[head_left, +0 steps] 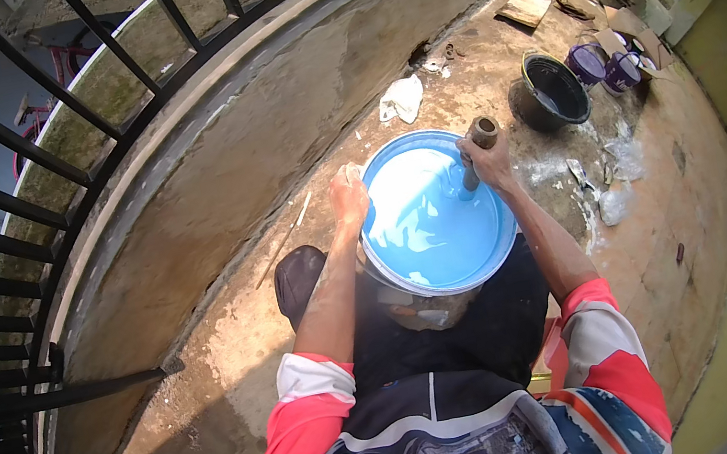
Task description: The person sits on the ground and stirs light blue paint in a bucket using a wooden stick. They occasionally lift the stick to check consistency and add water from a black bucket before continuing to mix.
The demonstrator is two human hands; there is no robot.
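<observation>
A round bucket of light blue paint (427, 226) stands on the ground between my knees, its glossy surface streaked with white glare. My left hand (348, 196) is closed on the left side of the bucket's rim (381, 148). In my right hand (488, 161) is a thick, round-ended stick (485, 130), grey-brown and held upright at the right side of the bucket. The stick's lower part dips into the paint, so its bottom end is hidden.
A black bucket (546, 102) and small purple pails (589, 63) stand at the far right, near flattened cardboard (525, 6). A white cloth (401, 101) lies beyond my bucket. Plastic scraps (617, 204) litter the floor at right. A low wall (182, 191) with black railings runs along the left.
</observation>
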